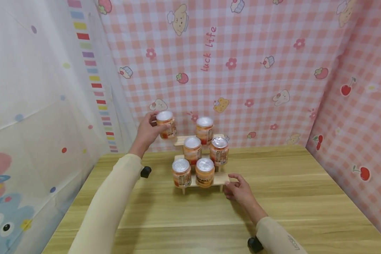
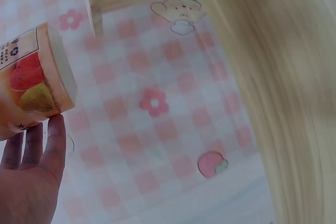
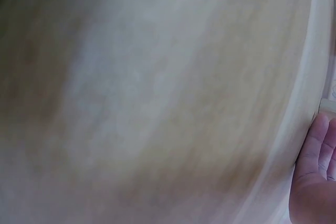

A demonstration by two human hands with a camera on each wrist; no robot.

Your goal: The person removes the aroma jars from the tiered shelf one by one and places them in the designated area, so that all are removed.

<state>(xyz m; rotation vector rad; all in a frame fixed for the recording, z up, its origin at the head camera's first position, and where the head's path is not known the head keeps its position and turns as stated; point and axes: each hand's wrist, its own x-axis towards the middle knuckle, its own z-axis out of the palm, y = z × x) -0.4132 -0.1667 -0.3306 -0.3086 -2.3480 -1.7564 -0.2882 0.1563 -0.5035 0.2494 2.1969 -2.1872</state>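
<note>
My left hand (image 1: 148, 132) grips an orange-labelled can (image 1: 167, 128) with a silver lid, raised left of the top step of a stepped wooden rack (image 1: 222, 180). In the left wrist view the fingers (image 2: 53, 142) press against the side of this can (image 2: 31, 80), which shows a fruit picture. The thumb is hidden there. My right hand (image 1: 241, 190) holds the right end of the rack's lowest step. From the right wrist, the hand (image 3: 315, 177) shows only at the edge, its fingertips at the pale wood.
One can (image 1: 205, 130) stands on the top step. The middle step bears two, a left can (image 1: 192, 151) and a right can (image 1: 219, 151). Another pair, a left can (image 1: 181, 173) and a right can (image 1: 204, 173), stands on the lowest. Checked cloth (image 1: 257, 116) hangs behind the wooden table (image 1: 177, 218).
</note>
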